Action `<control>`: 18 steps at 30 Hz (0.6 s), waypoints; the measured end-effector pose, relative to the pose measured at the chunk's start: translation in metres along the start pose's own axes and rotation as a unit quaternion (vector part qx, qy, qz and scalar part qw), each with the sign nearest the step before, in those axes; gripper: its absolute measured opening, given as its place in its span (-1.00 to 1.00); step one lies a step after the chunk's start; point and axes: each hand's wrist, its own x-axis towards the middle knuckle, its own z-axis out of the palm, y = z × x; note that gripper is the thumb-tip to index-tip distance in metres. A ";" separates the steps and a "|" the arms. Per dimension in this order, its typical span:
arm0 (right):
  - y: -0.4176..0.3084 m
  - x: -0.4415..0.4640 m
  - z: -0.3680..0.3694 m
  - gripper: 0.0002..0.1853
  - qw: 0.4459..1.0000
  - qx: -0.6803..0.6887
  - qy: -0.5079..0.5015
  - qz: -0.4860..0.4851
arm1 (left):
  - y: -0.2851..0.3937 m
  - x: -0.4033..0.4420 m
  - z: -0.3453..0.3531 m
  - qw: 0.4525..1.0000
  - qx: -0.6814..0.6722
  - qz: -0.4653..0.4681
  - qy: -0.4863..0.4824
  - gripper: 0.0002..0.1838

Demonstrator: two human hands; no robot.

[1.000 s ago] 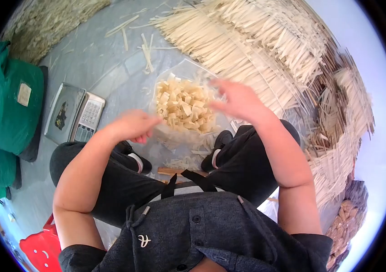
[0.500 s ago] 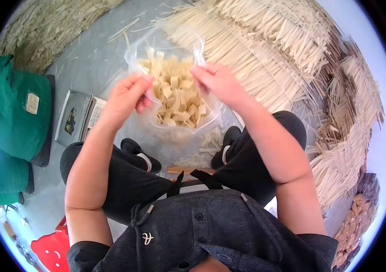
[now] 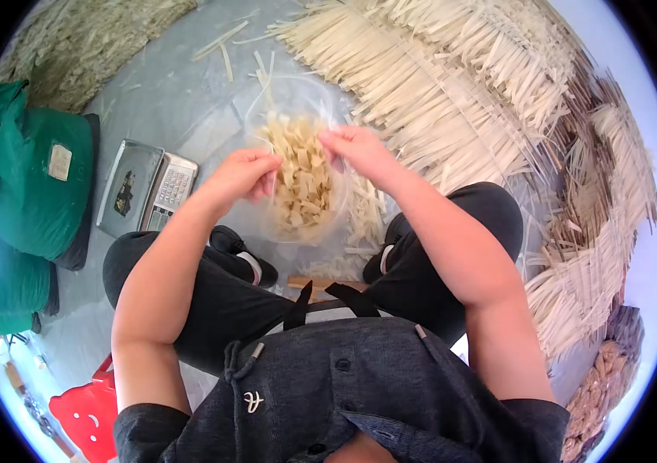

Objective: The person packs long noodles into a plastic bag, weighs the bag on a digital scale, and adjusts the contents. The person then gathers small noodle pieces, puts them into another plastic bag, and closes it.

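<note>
A clear plastic bag [image 3: 309,89] stands open on the floor between my feet, filled with short pale-yellow pieces [image 3: 303,181]. My left hand [image 3: 251,174] pinches the bag's rim on its left side. On the opposite side, my right hand [image 3: 353,150] grips the rim between thumb and fingers. The pieces look slightly blurred. Both hands are at about the same height, with the bag's mouth between them.
A scale [image 3: 147,187] lies to the left, beside green sacks [image 3: 43,185]. Long pale strips [image 3: 421,92] are heaped at upper right. A wooden piece [image 3: 321,283] lies between my shoes, and a red stool [image 3: 85,417] is at lower left.
Both hands came in from apart and took hold of the bag's rim. Since then they have drawn closer together, and the bag looks narrower.
</note>
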 end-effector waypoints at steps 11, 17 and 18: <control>-0.008 0.000 -0.001 -0.59 0.994 -0.095 -0.042 0.044 | 0.007 -0.001 -0.025 0.997 -0.004 -0.043 -0.059 -0.67; -0.023 -0.015 -0.016 -0.51 0.969 -0.232 0.004 0.081 | 0.002 -0.009 -0.038 0.984 0.153 -0.092 -0.025 -0.62; -0.020 -0.018 -0.020 -0.51 0.969 -0.232 0.005 0.082 | 0.004 -0.016 -0.036 0.972 0.214 -0.100 -0.010 -0.61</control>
